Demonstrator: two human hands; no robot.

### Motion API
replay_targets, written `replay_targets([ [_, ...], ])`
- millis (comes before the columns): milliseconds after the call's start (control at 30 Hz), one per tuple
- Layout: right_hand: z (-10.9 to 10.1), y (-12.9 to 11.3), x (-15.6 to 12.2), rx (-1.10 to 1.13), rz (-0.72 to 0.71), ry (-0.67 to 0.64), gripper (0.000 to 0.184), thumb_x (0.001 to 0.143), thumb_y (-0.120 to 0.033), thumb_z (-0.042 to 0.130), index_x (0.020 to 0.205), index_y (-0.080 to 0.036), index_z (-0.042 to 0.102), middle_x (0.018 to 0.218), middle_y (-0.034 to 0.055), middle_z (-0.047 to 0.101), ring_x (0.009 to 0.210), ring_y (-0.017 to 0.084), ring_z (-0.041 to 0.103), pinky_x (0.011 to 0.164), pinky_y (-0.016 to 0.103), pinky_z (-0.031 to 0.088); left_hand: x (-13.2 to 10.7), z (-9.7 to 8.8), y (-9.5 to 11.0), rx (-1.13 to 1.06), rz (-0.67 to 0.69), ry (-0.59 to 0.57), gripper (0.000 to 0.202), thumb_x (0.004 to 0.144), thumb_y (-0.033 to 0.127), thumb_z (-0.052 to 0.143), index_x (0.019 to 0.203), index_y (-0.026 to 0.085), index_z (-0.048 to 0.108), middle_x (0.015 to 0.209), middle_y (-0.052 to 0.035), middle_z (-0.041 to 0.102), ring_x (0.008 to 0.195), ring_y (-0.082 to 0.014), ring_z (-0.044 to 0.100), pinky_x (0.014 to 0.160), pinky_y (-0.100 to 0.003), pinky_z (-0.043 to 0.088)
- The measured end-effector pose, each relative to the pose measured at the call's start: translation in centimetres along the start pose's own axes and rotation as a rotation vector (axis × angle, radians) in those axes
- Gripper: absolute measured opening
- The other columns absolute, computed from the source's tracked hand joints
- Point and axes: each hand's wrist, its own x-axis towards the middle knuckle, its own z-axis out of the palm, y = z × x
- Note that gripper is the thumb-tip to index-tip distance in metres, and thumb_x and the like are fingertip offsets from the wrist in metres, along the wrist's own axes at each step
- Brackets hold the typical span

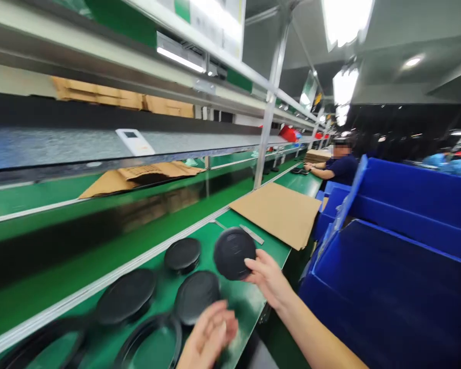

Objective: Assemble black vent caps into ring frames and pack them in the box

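My right hand pinches a round black disc by its right edge, thumb in front, and holds it up above the green table. My left hand, blurred by motion, is lower down with loosely bent fingers and nothing visible in them. Just behind its fingers is another black disc. Farther left on the table are a smaller black disc-shaped part and a larger one. Two black rings, one nearer and one at the lower left, lie at the front, partly cut off.
Flat brown cardboard lies farther along the green table, beyond a thin metal strip. Blue bins stand close on the right. Shelving with a metal post runs along the left. A person works farther down the line.
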Motion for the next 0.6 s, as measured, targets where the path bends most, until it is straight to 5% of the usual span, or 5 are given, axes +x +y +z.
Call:
replay_targets([
  [133,-1.0,1.9,-4.6,0.007,0.068,-0.046,0.046,0.079,-0.041,0.085,0.111,-0.017,0.062,0.113,0.012,0.068,0.1,0.027,0.065,0.075,0.035,0.058,0.4,-0.3,1.3,-0.114,0.253,0.212,0.064,0.091,0.047,0.066,0.147,0.031,0.041,0.147,-0.0069,0.049,0.139,-0.0293,0.04,0.119,-0.046,0.028],
  [300,1.7,5.2,-6.6,0.029,0.274,-0.188,0.045,0.081,-0.046,0.083,0.11,-0.018,0.062,0.112,0.0111,0.068,0.102,0.028,0.064,0.078,0.04,0.06,0.2,-0.7,1.6,-0.228,0.259,0.277,0.069,0.091,0.054,0.063,0.15,0.029,0.037,0.137,-0.0081,0.058,0.126,-0.0284,0.053,0.112,-0.044,0.036],
  [600,3.9,6.4,-6.8,-0.005,0.283,-0.208,0.038,0.088,-0.053,0.075,0.104,-0.02,0.064,0.099,0.0051,0.064,0.088,0.02,0.062,0.074,0.035,0.061,-1.1,-2.2,2.8,-0.335,0.303,0.267,0.077,0.09,0.054,0.061,0.154,0.024,0.03,0.134,-0.0115,0.06,0.128,-0.0319,0.051,0.111,-0.047,0.038],
])
